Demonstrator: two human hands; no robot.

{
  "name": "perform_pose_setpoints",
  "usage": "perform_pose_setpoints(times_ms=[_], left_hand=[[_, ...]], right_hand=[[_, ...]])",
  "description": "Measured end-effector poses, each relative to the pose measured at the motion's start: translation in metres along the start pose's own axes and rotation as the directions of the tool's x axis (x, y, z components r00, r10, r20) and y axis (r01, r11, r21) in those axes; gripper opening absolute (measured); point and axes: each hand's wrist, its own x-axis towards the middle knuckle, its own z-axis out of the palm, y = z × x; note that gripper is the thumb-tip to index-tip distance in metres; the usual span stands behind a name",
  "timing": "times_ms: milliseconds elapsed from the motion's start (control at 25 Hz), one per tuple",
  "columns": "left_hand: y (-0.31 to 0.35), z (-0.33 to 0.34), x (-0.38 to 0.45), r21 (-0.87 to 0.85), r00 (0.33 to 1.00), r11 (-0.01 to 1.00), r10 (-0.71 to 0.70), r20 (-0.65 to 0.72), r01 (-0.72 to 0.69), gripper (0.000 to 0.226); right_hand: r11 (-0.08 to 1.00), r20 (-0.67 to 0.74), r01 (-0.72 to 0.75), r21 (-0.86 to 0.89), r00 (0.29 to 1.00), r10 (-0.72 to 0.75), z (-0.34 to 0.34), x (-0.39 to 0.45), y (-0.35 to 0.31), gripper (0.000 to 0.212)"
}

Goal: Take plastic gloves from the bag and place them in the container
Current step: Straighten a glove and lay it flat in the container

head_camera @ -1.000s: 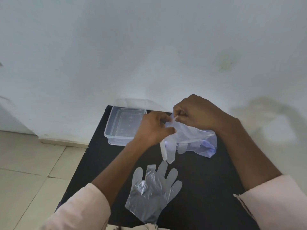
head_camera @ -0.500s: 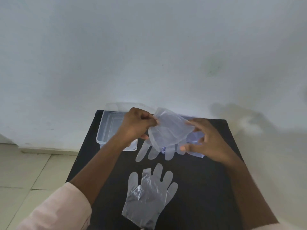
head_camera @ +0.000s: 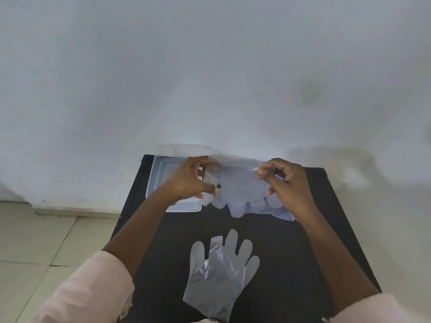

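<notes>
Both hands hold a clear plastic glove stretched between them above the black table. My left hand pinches its left edge and my right hand pinches its cuff corner; the glove's fingers hang down. Under it, partly hidden, lies the clear bag with a bluish tint. A clear rectangular container sits at the table's far left corner, partly behind my left hand. Another plastic glove lies flat on the near middle of the table, fingers pointing away from me.
A white wall rises right behind the table. Pale floor tiles lie to the left. The table's left edge runs close to the container.
The hands drew a glove out of the bag, lifted it and pulled it apart; now it is spread wide between both hands. The camera view shifted slightly.
</notes>
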Motion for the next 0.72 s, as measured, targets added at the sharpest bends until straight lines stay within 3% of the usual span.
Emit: perform_pose_setpoints(times_ms=[320,720], left_hand=[[0.001,0.008,0.007,-0.277,0.994,0.958,0.048,-0.099,-0.074,0.026],[0.018,0.029,0.004,-0.351,0.998,0.935,0.038,-0.056,-0.055,0.014]], right_hand=[[1.0,0.021,0.02,-0.012,1.0,-0.019,-0.011,-0.002,-0.007,0.01],[1.0,0.022,0.002,0.011,1.0,-0.002,-0.032,-0.014,0.006,0.013]])
